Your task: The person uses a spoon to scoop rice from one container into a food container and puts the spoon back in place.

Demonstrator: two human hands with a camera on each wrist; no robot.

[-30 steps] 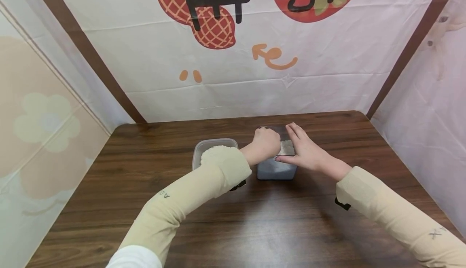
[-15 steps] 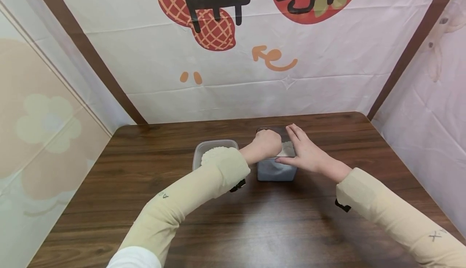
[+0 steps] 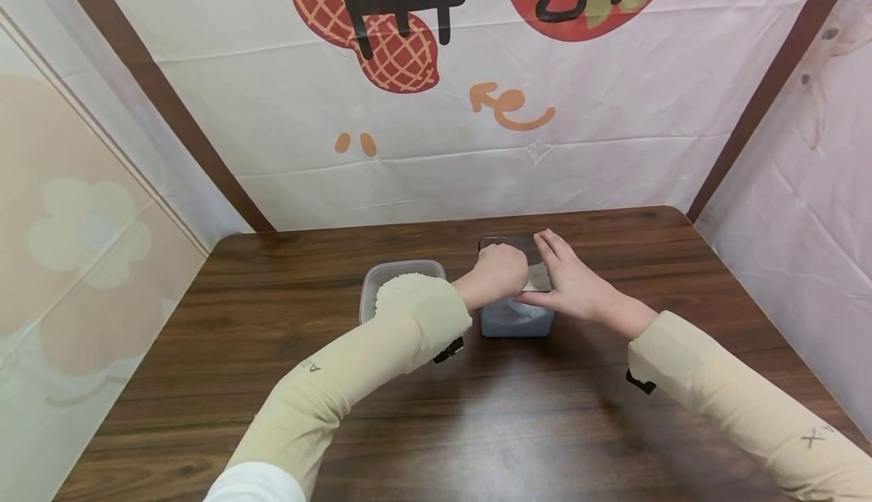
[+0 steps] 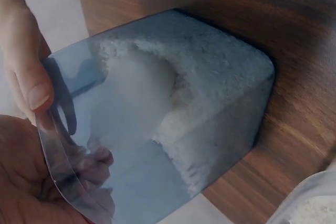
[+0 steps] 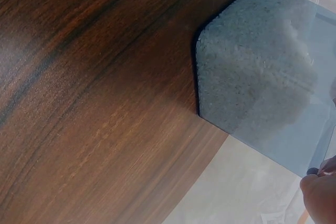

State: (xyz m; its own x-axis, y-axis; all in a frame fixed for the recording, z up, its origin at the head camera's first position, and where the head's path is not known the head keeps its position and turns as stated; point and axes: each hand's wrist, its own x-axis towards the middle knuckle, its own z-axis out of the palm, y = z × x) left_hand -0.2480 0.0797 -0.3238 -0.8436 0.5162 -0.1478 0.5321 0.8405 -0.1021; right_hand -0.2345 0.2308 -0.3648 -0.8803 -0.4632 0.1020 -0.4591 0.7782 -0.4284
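A clear, blue-tinted container (image 3: pixel 518 319) of white rice stands near the table's middle; the rice (image 5: pixel 252 72) shows through its walls, with a hollow in the left wrist view. My left hand (image 3: pixel 500 269) is over its mouth, knuckles up and fingers bent down inside. Through the wall its fingertips (image 4: pixel 97 169) look bunched; I cannot tell whether they hold anything. A pale blurred patch (image 4: pixel 139 95) lies over the rice there. My right hand (image 3: pixel 579 286) holds the rim from the right, thumb (image 4: pixel 39 95) against the wall and fingers spread along the side.
Left of the blue container, a second clear tub (image 3: pixel 371 290) holds heaped white rice (image 3: pixel 405 290), partly covered by the left sleeve (image 3: pixel 368 350). The wooden table (image 3: pixel 545 426) ends at the back against a printed cloth wall (image 3: pixel 443 176).
Almost nothing differs. The left hand shifts very slightly over the container's mouth, and the right hand keeps its place on the rim. Both rice containers stay where they were.
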